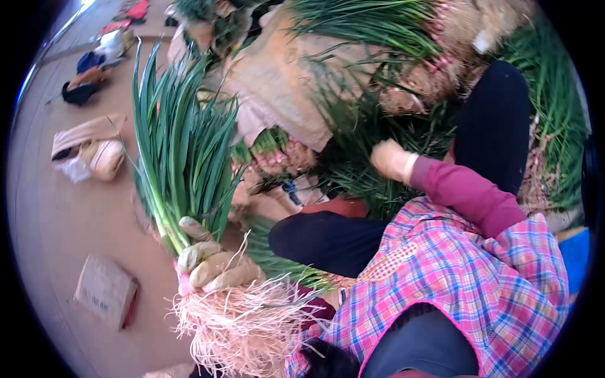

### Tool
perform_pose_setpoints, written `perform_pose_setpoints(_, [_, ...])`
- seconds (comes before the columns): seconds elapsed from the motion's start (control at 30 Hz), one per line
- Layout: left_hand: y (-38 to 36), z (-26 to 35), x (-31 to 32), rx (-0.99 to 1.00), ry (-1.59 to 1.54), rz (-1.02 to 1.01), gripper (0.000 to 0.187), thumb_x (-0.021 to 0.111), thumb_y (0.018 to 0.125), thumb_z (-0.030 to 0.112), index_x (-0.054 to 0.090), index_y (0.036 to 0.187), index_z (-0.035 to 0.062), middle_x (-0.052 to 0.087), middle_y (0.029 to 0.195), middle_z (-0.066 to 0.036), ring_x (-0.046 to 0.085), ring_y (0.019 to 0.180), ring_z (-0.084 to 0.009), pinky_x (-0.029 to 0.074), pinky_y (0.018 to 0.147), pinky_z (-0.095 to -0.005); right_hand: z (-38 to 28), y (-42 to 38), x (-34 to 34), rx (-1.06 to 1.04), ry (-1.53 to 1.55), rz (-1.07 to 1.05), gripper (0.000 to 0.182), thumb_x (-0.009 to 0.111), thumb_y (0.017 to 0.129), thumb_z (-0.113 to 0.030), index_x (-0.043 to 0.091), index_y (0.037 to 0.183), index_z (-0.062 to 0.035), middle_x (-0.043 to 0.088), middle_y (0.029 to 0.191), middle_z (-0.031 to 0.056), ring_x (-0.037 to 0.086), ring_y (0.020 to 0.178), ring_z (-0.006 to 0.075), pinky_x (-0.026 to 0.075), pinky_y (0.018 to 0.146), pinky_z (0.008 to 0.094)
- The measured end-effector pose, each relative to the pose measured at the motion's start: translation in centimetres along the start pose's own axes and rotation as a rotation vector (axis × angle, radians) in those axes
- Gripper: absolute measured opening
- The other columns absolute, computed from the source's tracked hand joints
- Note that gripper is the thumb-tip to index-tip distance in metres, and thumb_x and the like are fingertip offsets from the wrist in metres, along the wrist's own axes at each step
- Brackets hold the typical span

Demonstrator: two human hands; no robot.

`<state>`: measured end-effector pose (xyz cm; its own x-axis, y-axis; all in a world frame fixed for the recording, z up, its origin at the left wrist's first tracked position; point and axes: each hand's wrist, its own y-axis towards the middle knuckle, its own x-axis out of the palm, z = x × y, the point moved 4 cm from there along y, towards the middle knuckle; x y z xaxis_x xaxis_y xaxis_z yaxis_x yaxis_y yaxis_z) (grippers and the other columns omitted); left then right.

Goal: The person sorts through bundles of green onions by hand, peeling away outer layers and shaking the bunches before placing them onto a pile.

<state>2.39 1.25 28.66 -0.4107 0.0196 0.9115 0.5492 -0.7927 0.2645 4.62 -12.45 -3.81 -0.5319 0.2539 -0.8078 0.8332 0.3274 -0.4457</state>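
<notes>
A bunch of green onions stands roughly upright in my left hand, which wears a pale, soiled glove. The gloved fingers wrap round the lower stalks. Long pale roots spread out below the grip. Farther right, my right hand is curled low over dark green leaves, in front of my bent knee. Its fingertips are hidden, and I cannot see what lies inside them.
More bundled green onions with reddish bases lie at the top, beside tan sacking. Others line the right side. A cardboard box, a bundled cloth and other items sit on the brown floor at left.
</notes>
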Motion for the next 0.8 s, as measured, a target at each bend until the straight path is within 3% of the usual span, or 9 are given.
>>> perform_pose_setpoints(0.07, [0.0, 0.2, 1.0, 0.031, 0.018, 0.013, 0.082, 0.069, 0.078, 0.019, 0.027, 0.147, 0.0057, 0.054, 0.102, -0.002, 0.054, 0.091, -0.0096, 0.046, 0.075, -0.0292, -1.8, -3.3, -9.7, -0.409, 0.605, 0.855, 0.024, 0.063, 0.083, -0.025, 0.068, 0.095, -0.0055, 0.067, 0.087, 0.0142, 0.064, 0.086, 0.036, 0.051, 0.072, 0.0414])
perform_pose_setpoints(0.2, [-0.4, -0.1, 2.0, 0.063, 0.037, 0.033, 0.082, 0.07, 0.078, 0.019, 0.026, 0.147, 0.0058, 0.054, 0.101, -0.001, 0.054, 0.087, -0.0079, 0.046, 0.073, -0.0279, -9.1, -9.2, -21.3, -0.948, 1.454, 0.606, 0.029, 0.058, 0.094, -0.021, 0.056, 0.119, -0.0061, 0.061, 0.092, 0.0018, 0.054, 0.079, 0.0097, 0.046, 0.068, 0.0263])
perform_pose_setpoints(0.23, [-0.5, -0.2, 2.1, 0.064, 0.042, 0.04, 0.082, 0.07, 0.078, 0.019, 0.026, 0.147, 0.0058, 0.054, 0.1, -0.001, 0.054, 0.087, -0.0075, 0.046, 0.072, -0.0275, -10.5, -11.9, -22.9, -0.768, 1.513, 0.148, 0.028, 0.058, 0.093, -0.021, 0.056, 0.116, -0.0052, 0.06, 0.095, 0.005, 0.055, 0.081, 0.0129, 0.046, 0.072, 0.0282])
perform_pose_setpoints(0.3, [-0.7, -0.5, 2.1, 0.057, 0.044, 0.052, 0.083, 0.07, 0.079, 0.019, 0.025, 0.147, 0.0058, 0.053, 0.099, 0.0, 0.054, 0.085, -0.0067, 0.045, 0.071, -0.0268, -14.2, -10.0, -23.1, -1.147, 1.327, 0.698, 0.025, 0.061, 0.091, -0.016, 0.057, 0.111, -0.0029, 0.061, 0.084, 0.0077, 0.057, 0.081, 0.0139, 0.046, 0.075, 0.0304])
perform_pose_setpoints(0.53, [-1.4, -1.3, 1.6, 0.077, 0.02, 0.077, 0.084, 0.07, 0.079, 0.018, 0.024, 0.148, 0.0059, 0.053, 0.096, 0.002, 0.054, 0.079, -0.0038, 0.044, 0.067, -0.0245, -9.2, -4.4, -19.1, -0.751, 1.846, 0.46, 0.016, 0.067, 0.081, -0.013, 0.068, 0.094, -0.0037, 0.065, 0.076, 0.0064, 0.06, 0.073, 0.0133, 0.05, 0.07, 0.0316])
perform_pose_setpoints(0.6, [-1.3, -1.5, 1.2, 0.099, -0.005, 0.086, 0.084, 0.07, 0.079, 0.018, 0.024, 0.148, 0.0059, 0.053, 0.095, 0.003, 0.054, 0.078, -0.003, 0.044, 0.066, -0.0238, -3.0, 0.2, -16.1, -0.359, 1.266, 0.83, 0.019, 0.064, 0.084, -0.022, 0.071, 0.094, -0.0076, 0.069, 0.081, 0.0104, 0.064, 0.068, 0.0223, 0.052, 0.067, 0.0346])
perform_pose_setpoints(0.7, [-0.9, -1.5, 0.3, 0.124, -0.032, 0.094, 0.085, 0.07, 0.079, 0.017, 0.023, 0.148, 0.006, 0.053, 0.094, 0.003, 0.054, 0.075, -0.0017, 0.044, 0.064, -0.0228, 4.6, 3.4, -9.7, 0.155, 0.18, 0.382, 0.029, 0.067, 0.081, -0.03, 0.07, 0.101, -0.0081, 0.069, 0.089, 0.0135, 0.068, 0.08, 0.0262, 0.053, 0.07, 0.0374])
perform_pose_setpoints(0.77, [-0.8, -1.5, -0.2, 0.138, -0.056, 0.107, 0.085, 0.071, 0.079, 0.017, 0.023, 0.148, 0.006, 0.052, 0.093, 0.004, 0.054, 0.073, -0.0009, 0.044, 0.063, -0.0221, 3.0, -2.0, -10.2, -0.112, 0.319, 0.496, 0.039, 0.066, 0.084, -0.03, 0.064, 0.112, -0.0034, 0.068, 0.098, 0.0175, 0.063, 0.07, 0.0253, 0.053, 0.07, 0.0334])
perform_pose_setpoints(0.8, [-0.6, -1.5, -0.3, 0.124, -0.055, 0.086, 0.084, 0.07, 0.079, 0.017, 0.024, 0.148, 0.0054, 0.053, 0.093, 0.004, 0.054, 0.074, -0.001, 0.044, 0.064, -0.0226, 0.5, -6.4, -12.8, -0.334, 1.005, 0.199, 0.046, 0.064, 0.089, -0.031, 0.056, 0.127, -0.0057, 0.066, 0.107, 0.0116, 0.062, 0.07, 0.0173, 0.053, 0.069, 0.0305])
